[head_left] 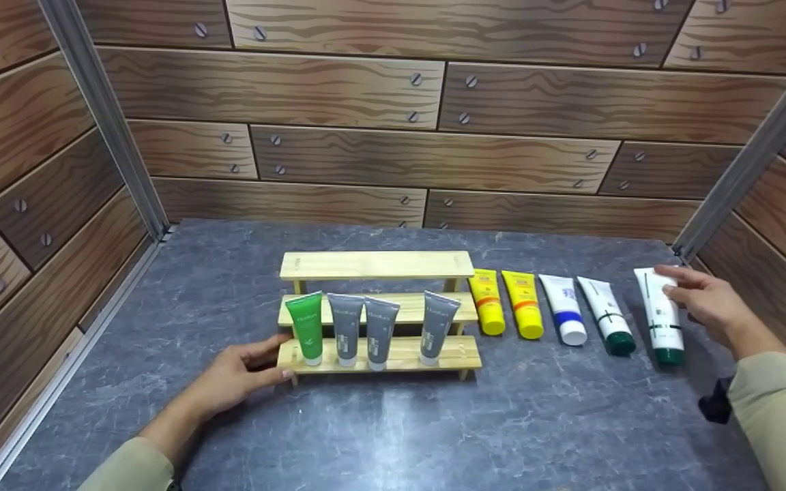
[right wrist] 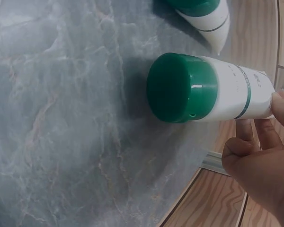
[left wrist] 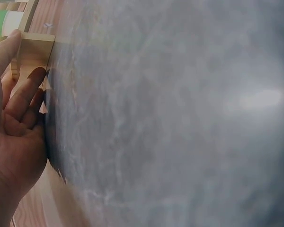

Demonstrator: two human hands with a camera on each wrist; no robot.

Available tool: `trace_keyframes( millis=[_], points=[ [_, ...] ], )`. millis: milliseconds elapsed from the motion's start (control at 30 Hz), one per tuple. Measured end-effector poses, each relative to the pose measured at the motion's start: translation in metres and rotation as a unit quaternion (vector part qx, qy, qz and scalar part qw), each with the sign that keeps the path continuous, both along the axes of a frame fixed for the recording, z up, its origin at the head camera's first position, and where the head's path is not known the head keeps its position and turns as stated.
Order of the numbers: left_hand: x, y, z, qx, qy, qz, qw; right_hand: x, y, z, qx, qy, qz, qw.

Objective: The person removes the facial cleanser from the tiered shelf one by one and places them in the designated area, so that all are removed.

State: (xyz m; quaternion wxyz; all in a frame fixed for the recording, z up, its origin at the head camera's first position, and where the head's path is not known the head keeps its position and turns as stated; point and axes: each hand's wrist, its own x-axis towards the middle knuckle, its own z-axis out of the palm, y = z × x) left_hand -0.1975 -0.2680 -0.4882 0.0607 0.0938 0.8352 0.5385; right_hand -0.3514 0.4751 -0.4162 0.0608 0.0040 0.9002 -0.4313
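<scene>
My right hand point(head_left: 712, 303) pinches the upper end of a white squeeze tube point(head_left: 659, 310) with a dark green cap, at the right end of a row. In the right wrist view, the tube's green cap point(right wrist: 182, 88) points away from the hand. My left hand point(head_left: 233, 375) holds the left end of a three-step wooden rack point(head_left: 406, 365), thumb at the front edge of the lowest step. On that step stand a green tube point(head_left: 307, 327) and three grey tubes point(head_left: 346, 329), white caps down. A gap separates the rightmost grey tube from the others.
Right of the rack lie two yellow tubes point(head_left: 522, 305), a white tube with a blue cap point(head_left: 563, 309) and another white tube with a green cap point(head_left: 606, 314). Wood-patterned walls point(head_left: 366, 88) enclose the grey marbled table point(head_left: 536, 423) behind and at both sides.
</scene>
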Motion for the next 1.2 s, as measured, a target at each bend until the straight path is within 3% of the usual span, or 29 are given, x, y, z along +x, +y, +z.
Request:
trace_keyframes(
  millis=[400,833,1200],
  points=[
    [0.000,0.000,0.001,-0.006,0.000,0.007,1.0000,-0.007,-0.002,-0.012,-0.020,-0.015,0.004,0.9997],
    [-0.001,0.001,0.001,-0.001,0.002,0.009,1.0000,-0.014,-0.005,-0.027,0.027,-0.001,0.003,0.9996],
    [-0.001,0.000,0.000,0.010,-0.007,0.003,0.9999,-0.025,-0.005,-0.036,-0.012,-0.033,-0.012,0.9993]
  ],
)
